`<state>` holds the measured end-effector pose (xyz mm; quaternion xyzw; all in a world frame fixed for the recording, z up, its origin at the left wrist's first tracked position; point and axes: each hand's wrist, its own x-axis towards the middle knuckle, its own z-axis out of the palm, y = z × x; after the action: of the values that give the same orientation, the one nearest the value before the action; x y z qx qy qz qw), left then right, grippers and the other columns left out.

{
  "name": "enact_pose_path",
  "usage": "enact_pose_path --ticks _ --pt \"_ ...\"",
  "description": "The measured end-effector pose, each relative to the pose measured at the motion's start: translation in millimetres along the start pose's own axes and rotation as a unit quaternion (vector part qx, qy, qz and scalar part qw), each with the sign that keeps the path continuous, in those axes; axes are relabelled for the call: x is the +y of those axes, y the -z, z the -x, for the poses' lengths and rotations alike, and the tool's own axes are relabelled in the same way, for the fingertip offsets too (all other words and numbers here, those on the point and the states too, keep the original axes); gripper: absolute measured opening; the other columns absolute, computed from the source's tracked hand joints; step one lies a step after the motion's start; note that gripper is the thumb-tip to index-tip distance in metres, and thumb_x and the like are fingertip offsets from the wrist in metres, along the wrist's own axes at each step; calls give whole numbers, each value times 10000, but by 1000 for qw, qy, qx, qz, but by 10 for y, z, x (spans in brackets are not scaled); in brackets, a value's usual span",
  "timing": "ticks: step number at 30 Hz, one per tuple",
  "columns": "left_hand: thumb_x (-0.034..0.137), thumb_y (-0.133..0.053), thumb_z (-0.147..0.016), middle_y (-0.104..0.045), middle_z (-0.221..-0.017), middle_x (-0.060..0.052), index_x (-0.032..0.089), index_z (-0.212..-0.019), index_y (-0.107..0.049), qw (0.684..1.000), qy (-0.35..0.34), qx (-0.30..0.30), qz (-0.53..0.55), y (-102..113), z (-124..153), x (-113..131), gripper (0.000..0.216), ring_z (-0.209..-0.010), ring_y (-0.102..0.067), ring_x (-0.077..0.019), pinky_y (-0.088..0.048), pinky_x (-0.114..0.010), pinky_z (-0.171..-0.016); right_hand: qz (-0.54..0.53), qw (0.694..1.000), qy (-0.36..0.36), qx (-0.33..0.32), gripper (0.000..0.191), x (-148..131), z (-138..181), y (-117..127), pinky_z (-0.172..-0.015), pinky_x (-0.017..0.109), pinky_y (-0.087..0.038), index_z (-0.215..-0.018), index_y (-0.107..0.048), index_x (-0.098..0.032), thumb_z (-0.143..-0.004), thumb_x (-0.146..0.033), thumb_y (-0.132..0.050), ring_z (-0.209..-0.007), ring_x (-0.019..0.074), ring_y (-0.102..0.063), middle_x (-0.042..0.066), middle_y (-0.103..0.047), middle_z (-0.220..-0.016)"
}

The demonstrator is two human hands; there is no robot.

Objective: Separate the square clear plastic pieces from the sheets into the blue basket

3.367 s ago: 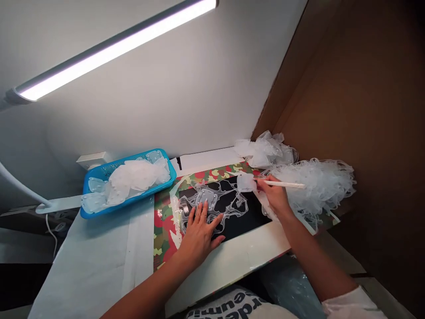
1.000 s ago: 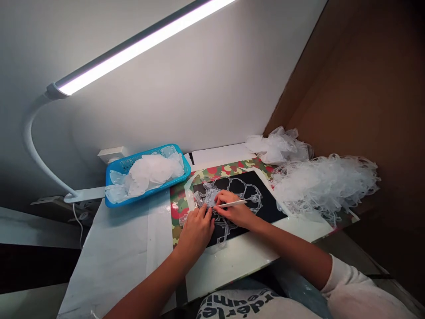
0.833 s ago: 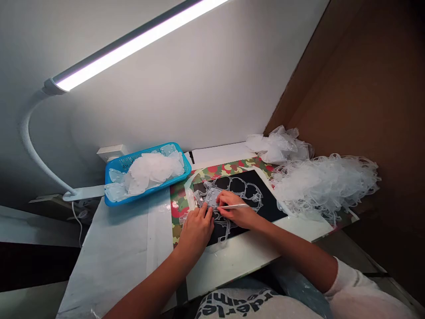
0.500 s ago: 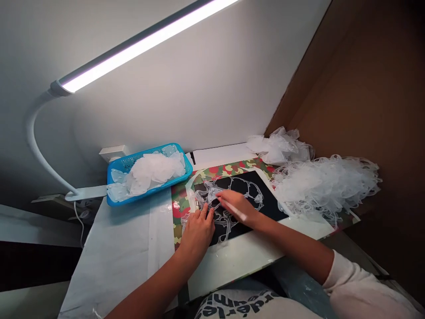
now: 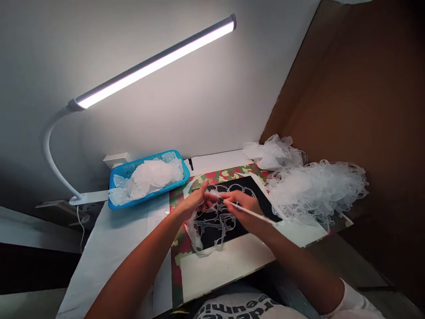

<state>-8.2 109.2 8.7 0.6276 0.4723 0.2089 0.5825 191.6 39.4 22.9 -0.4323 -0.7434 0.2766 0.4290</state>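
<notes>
A lace-like piece of translucent white material [image 5: 212, 223] with an openwork pattern lies on a black sheet [image 5: 270, 208]. Above it is my left hand [image 5: 199, 200], thumb raised and fingers apart, their tips close to my right hand. My right hand [image 5: 242, 208] is closed around a thin white stick-like tool [image 5: 255, 214]; its long end points back over the wrist. The tool's working tip is hidden between the hands. A small whitish bit shows by the fingertips, too blurred to make out.
A blue plastic basket [image 5: 149, 197] of translucent white pieces stands at the left. Right of the black sheet lies a large heap of cut-out lace [image 5: 318, 188], with another white pile [image 5: 274, 153] behind. A lit lamp [image 5: 159, 62] hangs above. A cardboard wall [image 5: 348, 88] borders the right.
My left hand has lifted off the lace and turned thumb up beside my right hand. The tool's end now points down to the right. The lace's left edge is more exposed; the view has shifted.
</notes>
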Motion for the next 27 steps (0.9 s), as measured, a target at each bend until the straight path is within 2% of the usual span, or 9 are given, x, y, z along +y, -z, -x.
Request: enact_pose_path --ticks 2,4,7,9,12,15,21,23,27 --pt "727 -494 -789 -632 -639 -43 117 -743 -722 1000 -13 -20 -3 -48 -20 -19 653 -506 -469 -113 -322 -235 -491 -23 998 16 -55 150 -40 38 -58 -873 348 -473 -808 -629 -229 -908 -313 -557 -981 210 -657 47 -728 -1084" --pt "618 -648 -743 -643 -667 -26 128 -779 -732 999 -37 -12 -20 -118 12 -54 499 -568 -500 -122 -350 -232 -540 -84 994 -33 -58 178 28 15 -38 -846 343 -475 -755 -606 -220 -891 -331 -579 -963 208 -656 49 -728 -1062" --pt "515 -654 -786 -675 -769 -20 157 -891 -741 997 -66 11 -37 -202 101 -91 383 -666 -537 -139 -374 -235 -601 -179 971 -158 0 258 211 -89 85 -835 342 -452 -673 -545 -201 -831 -383 -638 -943 205 -637 56 -716 -1056" --pt "465 -634 -822 -692 -833 -21 175 -909 -741 994 -85 33 -58 -234 149 -99 321 -729 -557 -149 -387 -240 -648 -223 952 -210 -19 298 306 -149 155 -856 347 -426 -653 -528 -195 -784 -417 -679 -946 205 -621 53 -715 -1031" --pt "392 -629 -843 -702 -875 -25 191 -900 -749 983 -124 72 -115 -262 183 -100 241 -789 -587 -164 -408 -252 -706 -250 934 -237 -93 330 352 -179 150 -813 327 -419 -663 -535 -195 -758 -468 -693 -888 193 -608 33 -714 -911" --pt "357 -634 -845 -676 -859 -33 203 -902 -758 971 -143 101 -162 -286 198 -100 207 -770 -591 -170 -421 -266 -699 -222 941 -236 -100 345 358 -171 43 -675 281 -414 -660 -524 -201 -766 -496 -668 -751 169 -583 -3 -660 -737" --pt "344 -637 -861 -669 -960 -35 250 -887 -769 952 -213 166 -146 -301 360 -43 164 -871 -602 -174 -434 -262 -750 -19 981 -185 59 276 516 -193 42 -592 258 -400 -638 -525 -206 -823 -399 -591 -687 155 -539 -3 -605 -686" --pt "388 -648 -850 -687 -879 -35 233 -891 -770 966 -179 168 -74 -293 440 -3 201 -791 -598 -166 -430 -248 -675 -4 978 -176 111 265 555 -198 209 -569 252 -423 -658 -544 -209 -830 -405 -589 -703 161 -558 2 -625 -719" --pt "467 -718 -768 -696 -787 -45 163 -940 -762 979 -52 120 156 -277 523 90 352 -646 -569 -132 -420 -222 -565 -135 955 -152 214 300 540 -218 810 -549 263 -523 -691 -540 -209 -778 -464 -673 -757 174 -638 17 -678 -831"
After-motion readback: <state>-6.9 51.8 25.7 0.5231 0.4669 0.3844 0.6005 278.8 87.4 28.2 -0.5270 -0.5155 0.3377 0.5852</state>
